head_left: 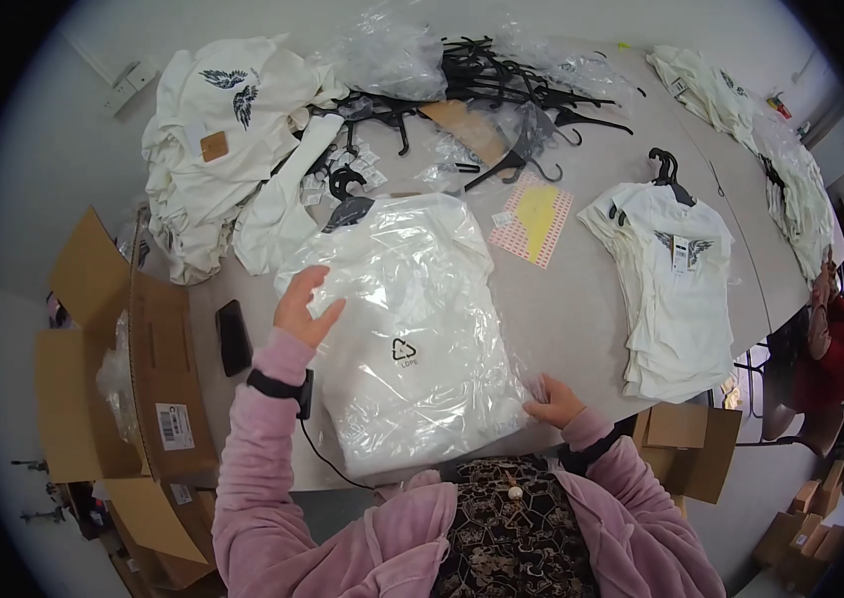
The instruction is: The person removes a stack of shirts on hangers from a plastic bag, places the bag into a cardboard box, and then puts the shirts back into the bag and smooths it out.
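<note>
In the head view, a white garment in a clear plastic bag [429, 299] lies flat before me on the table, with black hanger hooks [347, 182] at its top left. My left hand [306, 306] is at the bag's upper left edge, fingers apart, holding nothing; whether it touches the plastic I cannot tell. My right hand [555, 402] pinches the bag's plastic edge at the lower right. The bag bears a recycling mark near its middle.
White shirts [220, 134] are heaped at upper left, near black plastic hangers [519, 82] and clear bags. Hung white shirts [672, 276] lie stacked at right. A phone [234, 338] and open cardboard boxes [168, 359] are at left. A person in red [833, 359] is at far right.
</note>
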`<action>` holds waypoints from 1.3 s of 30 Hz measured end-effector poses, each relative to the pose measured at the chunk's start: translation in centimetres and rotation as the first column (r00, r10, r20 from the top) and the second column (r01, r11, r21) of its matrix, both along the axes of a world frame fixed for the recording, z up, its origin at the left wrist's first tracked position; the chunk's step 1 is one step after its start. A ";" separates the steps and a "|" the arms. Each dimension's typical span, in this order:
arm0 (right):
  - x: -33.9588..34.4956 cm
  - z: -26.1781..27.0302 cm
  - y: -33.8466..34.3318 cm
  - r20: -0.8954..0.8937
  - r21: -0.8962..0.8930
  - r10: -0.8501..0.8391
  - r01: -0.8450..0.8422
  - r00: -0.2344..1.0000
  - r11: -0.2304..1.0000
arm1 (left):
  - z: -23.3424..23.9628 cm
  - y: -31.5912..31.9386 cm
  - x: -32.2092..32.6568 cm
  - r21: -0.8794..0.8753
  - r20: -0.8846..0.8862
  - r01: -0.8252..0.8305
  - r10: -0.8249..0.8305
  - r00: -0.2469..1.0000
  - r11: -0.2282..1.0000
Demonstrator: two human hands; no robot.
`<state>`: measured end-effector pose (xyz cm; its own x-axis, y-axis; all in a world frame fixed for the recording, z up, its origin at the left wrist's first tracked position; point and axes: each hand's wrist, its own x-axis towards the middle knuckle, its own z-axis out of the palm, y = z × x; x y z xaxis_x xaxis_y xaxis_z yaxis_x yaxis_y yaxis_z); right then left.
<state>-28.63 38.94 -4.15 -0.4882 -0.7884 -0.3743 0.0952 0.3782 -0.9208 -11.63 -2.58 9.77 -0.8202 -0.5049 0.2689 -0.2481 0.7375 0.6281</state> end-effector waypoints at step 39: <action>-0.8 5.4 -1.2 -0.601 -0.377 -0.234 -0.012 0.764 0.926 | -8.7 26.3 -5.6 -0.234 0.267 0.192 -0.127 0.955 0.953</action>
<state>-29.40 37.78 1.28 -0.6051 -0.7263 0.3261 -0.5253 0.0564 -0.8490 -17.26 23.72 1.04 -0.9410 -0.3030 0.1505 -0.2363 0.9070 0.3487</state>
